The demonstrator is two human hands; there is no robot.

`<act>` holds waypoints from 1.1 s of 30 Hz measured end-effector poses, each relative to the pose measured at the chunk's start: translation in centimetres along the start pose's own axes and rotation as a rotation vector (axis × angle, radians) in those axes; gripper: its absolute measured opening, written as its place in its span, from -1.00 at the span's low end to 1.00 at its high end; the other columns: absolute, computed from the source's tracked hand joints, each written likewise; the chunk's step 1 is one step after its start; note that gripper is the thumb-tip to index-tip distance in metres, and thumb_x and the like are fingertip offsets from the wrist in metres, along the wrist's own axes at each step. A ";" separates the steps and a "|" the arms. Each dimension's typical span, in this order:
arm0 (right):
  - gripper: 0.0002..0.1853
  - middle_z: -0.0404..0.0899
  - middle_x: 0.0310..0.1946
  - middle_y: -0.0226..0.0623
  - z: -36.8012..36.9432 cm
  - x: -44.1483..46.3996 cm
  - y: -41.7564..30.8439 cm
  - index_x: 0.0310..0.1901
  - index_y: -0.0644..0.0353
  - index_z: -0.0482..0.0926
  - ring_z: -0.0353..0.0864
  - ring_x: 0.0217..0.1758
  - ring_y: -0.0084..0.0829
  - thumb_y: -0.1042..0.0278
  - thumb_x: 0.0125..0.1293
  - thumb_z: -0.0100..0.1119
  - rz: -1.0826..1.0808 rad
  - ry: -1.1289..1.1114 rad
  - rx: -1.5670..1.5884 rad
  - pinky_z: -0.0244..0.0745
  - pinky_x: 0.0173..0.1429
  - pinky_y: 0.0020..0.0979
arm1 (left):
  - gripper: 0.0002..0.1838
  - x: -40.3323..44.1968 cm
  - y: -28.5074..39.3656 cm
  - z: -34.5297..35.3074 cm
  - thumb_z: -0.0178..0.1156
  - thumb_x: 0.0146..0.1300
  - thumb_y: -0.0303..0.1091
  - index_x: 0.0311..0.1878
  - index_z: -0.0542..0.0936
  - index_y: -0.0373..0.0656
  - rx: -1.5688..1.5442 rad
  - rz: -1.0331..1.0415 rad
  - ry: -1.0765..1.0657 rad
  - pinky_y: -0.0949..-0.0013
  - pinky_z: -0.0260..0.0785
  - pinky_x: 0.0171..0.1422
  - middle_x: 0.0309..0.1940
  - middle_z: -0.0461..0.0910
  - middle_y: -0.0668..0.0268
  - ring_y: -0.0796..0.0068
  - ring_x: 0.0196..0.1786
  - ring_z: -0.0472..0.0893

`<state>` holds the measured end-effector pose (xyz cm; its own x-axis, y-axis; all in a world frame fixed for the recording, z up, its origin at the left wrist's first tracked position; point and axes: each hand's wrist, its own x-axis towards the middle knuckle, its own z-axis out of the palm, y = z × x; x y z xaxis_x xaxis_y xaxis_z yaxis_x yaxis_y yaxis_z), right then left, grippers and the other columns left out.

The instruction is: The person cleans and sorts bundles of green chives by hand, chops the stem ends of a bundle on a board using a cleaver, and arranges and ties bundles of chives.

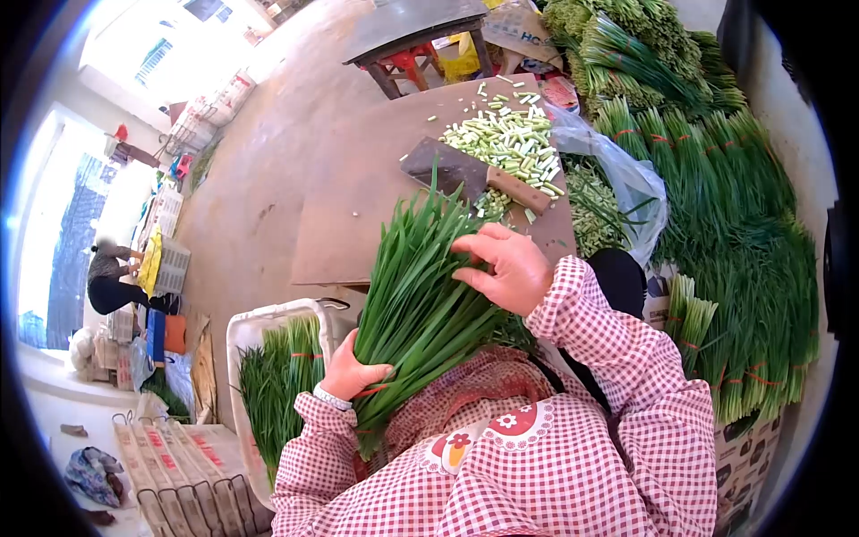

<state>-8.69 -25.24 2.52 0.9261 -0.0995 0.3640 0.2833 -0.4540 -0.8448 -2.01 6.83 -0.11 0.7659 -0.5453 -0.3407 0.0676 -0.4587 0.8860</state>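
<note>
My left hand [352, 369] is wrapped round the lower part of a bunch of garlic chives [419, 286]. A red band circles the bunch near that hand, and the long green leaves fan upward in front of my apron. At the leaves' right edge is my right hand [508, 268], its bent fingers and thumb apart, touching the bunch. I see nothing held in it. Beyond the leaves, a cleaver [452, 170] with a wooden handle lies on the brown table [344, 197]. Chopped pale stems [506, 139] are heaped beside the blade.
A white crate [240, 345] with banded chive bunches [282, 376] stands at my left. Many more bunches [734, 197] are piled along the right wall. A clear plastic bag [649, 192] of cuttings sits by the table. At far left, a person [116, 277] bends over crates.
</note>
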 end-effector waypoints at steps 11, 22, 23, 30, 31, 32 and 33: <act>-0.67 0.52 -0.35 -0.19 1.6 1.2 0.7 -0.04 0.16 0.52 0.59 -0.33 -0.19 0.33 0.15 0.29 -0.173 -0.060 -0.121 0.50 -0.27 -0.30 | -0.09 -0.7 -0.8 -0.7 0.50 -0.16 -0.27 0.25 0.25 -0.37 0.073 0.022 -0.017 0.33 0.36 0.19 0.05 0.50 0.16 0.41 0.07 0.52; -0.85 0.47 -0.44 -0.23 1.3 0.8 1.2 -0.21 0.16 0.51 0.51 -0.40 -0.15 0.34 0.21 0.18 -0.251 -0.087 -0.123 0.46 -0.31 -0.27 | -0.08 -0.6 0.6 -0.1 0.49 -0.19 -0.30 0.26 0.25 -0.38 0.212 0.021 -0.014 0.33 0.33 0.23 0.06 0.51 0.15 0.41 0.08 0.51; -0.87 0.46 -0.46 -0.23 1.4 0.7 1.4 -0.25 0.19 0.50 0.50 -0.43 -0.20 0.37 0.20 0.17 -0.256 -0.061 -0.104 0.45 -0.33 -0.30 | -0.11 -0.6 0.5 -0.2 0.46 -0.18 -0.36 0.26 0.25 -0.38 0.207 0.020 -0.020 0.33 0.34 0.22 0.06 0.51 0.14 0.41 0.07 0.52; -0.87 0.41 -0.61 -0.32 -1.2 0.2 2.8 -0.42 0.31 0.52 0.41 -0.48 -0.55 0.44 0.22 0.16 0.198 0.258 0.400 0.35 -0.39 -0.47 | -0.08 -1.2 0.0 -1.1 0.48 -0.20 -0.36 0.26 0.24 -0.41 -0.004 -0.053 -0.042 0.32 0.33 0.25 0.08 0.50 0.11 0.37 0.11 0.51; -0.87 0.41 -0.61 -0.32 -2.1 0.1 3.0 -0.42 0.31 0.52 0.41 -0.48 -0.55 0.44 0.22 0.16 0.195 0.258 0.401 0.35 -0.39 -0.47 | -0.09 -1.4 0.0 -1.2 0.47 -0.20 -0.39 0.26 0.23 -0.40 -0.005 -0.076 -0.039 0.32 0.34 0.24 0.07 0.50 0.12 0.39 0.09 0.51; -0.89 0.43 -0.58 -0.32 -2.9 0.0 3.3 -0.37 0.29 0.55 0.42 -0.47 -0.54 0.43 0.24 0.16 0.194 0.178 0.359 0.36 -0.38 -0.48 | -0.09 -1.5 0.1 -1.3 0.47 -0.20 -0.39 0.26 0.23 -0.40 -0.003 -0.073 -0.039 0.32 0.34 0.24 0.07 0.50 0.12 0.39 0.09 0.51; -0.90 0.45 -0.56 -0.33 -3.5 0.1 3.4 -0.31 0.27 0.59 0.43 -0.47 -0.54 0.42 0.25 0.16 0.195 0.100 0.316 0.37 -0.37 -0.48 | -0.10 -1.5 0.3 -1.3 0.46 -0.20 -0.41 0.26 0.23 -0.40 0.003 -0.090 -0.047 0.32 0.34 0.24 0.07 0.51 0.12 0.39 0.09 0.52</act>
<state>-8.53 -29.93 1.04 0.9457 -0.2496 0.2083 0.1820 -0.1244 -0.9754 -2.32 8.48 1.05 0.7261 -0.5339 -0.4333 0.1326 -0.5097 0.8501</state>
